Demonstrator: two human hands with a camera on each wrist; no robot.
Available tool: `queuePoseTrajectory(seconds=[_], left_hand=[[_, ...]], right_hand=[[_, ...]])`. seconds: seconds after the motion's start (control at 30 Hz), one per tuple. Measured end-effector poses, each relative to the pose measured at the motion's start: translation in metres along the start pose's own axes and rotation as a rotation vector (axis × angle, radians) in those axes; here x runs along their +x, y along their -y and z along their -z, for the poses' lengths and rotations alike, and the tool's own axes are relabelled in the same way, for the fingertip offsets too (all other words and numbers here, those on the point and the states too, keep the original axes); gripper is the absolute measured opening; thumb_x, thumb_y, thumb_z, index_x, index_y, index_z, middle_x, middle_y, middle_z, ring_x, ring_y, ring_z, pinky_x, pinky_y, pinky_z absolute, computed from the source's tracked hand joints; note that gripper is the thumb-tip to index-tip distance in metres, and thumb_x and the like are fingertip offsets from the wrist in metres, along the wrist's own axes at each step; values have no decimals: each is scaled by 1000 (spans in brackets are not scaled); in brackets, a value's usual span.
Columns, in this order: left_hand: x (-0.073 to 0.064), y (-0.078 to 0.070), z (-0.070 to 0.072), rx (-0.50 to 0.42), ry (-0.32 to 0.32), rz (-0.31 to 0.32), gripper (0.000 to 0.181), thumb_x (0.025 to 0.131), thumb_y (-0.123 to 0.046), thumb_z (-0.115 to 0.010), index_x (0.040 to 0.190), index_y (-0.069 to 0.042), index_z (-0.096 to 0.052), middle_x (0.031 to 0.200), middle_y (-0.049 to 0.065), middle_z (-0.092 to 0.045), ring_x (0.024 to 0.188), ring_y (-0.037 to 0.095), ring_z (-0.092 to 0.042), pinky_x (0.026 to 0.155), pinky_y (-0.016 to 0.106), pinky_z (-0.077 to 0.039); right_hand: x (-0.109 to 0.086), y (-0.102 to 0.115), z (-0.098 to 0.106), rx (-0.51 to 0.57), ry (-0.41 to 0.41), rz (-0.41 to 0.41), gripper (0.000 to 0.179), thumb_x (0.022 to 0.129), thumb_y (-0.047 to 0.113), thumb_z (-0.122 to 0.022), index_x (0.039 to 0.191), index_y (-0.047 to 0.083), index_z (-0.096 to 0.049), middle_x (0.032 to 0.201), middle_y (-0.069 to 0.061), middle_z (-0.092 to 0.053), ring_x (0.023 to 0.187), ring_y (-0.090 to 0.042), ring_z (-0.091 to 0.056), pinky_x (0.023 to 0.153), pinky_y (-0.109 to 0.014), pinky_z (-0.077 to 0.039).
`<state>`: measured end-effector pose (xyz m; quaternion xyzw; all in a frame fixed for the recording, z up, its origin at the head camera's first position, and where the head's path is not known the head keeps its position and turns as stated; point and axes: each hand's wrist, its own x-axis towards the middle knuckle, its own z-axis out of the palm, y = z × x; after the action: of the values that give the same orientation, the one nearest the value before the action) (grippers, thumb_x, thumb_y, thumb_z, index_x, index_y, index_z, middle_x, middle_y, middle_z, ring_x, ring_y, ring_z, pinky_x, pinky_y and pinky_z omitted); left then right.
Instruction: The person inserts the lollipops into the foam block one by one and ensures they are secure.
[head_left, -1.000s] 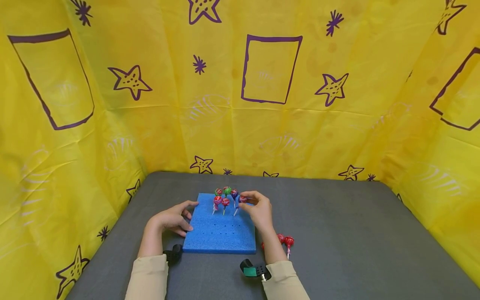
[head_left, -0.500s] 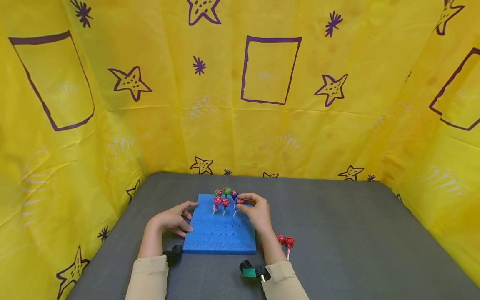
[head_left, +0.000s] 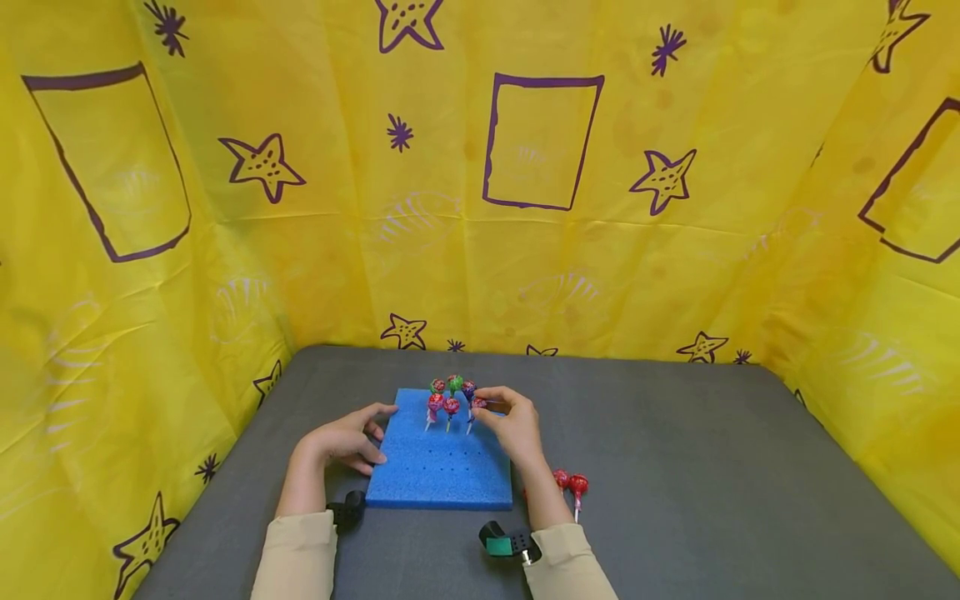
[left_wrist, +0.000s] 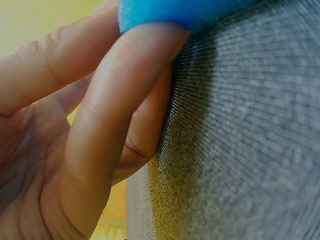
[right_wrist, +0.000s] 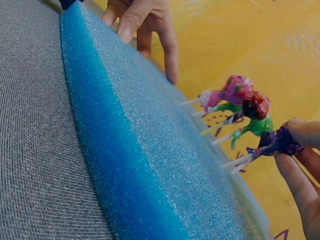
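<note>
A blue foam board (head_left: 438, 485) with rows of small holes lies on the dark table. My right hand (head_left: 517, 423) pinches a purple-wrapped lollipop (right_wrist: 285, 141) by its wrapped head between thumb and fingers. The lollipop's white stick meets the board's far part, slightly tilted. Beside it several lollipops stand in the foam, among them a green one (right_wrist: 261, 125), a pink one (right_wrist: 237, 90) and a red-brown one (right_wrist: 255, 104). Against the board's left edge rests my left hand (head_left: 341, 439), its fingers spread and thumb tip touching the foam side (left_wrist: 150, 12).
Several red lollipops (head_left: 577, 483) lie on the table to the right of the board, partly hidden by my right forearm. Black wrist cameras sit at both wrists, the right one (head_left: 510, 542) low over the table. A yellow patterned curtain (head_left: 480, 275) encloses the table's back and sides.
My right hand has shifted a little left with the lollipop, whose stick now stands more upright and closer to the neighbouring purple one. The left hand has stayed on the board's edge.
</note>
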<state>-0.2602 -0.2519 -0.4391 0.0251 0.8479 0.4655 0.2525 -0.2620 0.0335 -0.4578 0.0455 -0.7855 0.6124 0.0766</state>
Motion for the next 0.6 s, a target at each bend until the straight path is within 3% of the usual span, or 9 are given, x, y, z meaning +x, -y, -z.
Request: queuePoseTrajectory(seconds=[0.43,0.6], left_hand=[[0,0,0,-1,-4,-2,87,80,-2,-78,153,-14,-31,108,15,-47,69,19,-58,62,31,-60],[0,0,0,-4,1,-2,88,80,-2,-78,153,-14,-31,108,15,-47,69,19,-58,62,31,-60]], right_hand=[[-1,-1,-3,-6,74,10,22,86,10,-75,108,14,-75,111,-9,-73,104,-28,-70,81,-35,-61],[-2,-2,-6,-13,95,41,23,86,9,-75,109,11,-75,113,-11,-72,104,-29,-71,78,-34,-61]])
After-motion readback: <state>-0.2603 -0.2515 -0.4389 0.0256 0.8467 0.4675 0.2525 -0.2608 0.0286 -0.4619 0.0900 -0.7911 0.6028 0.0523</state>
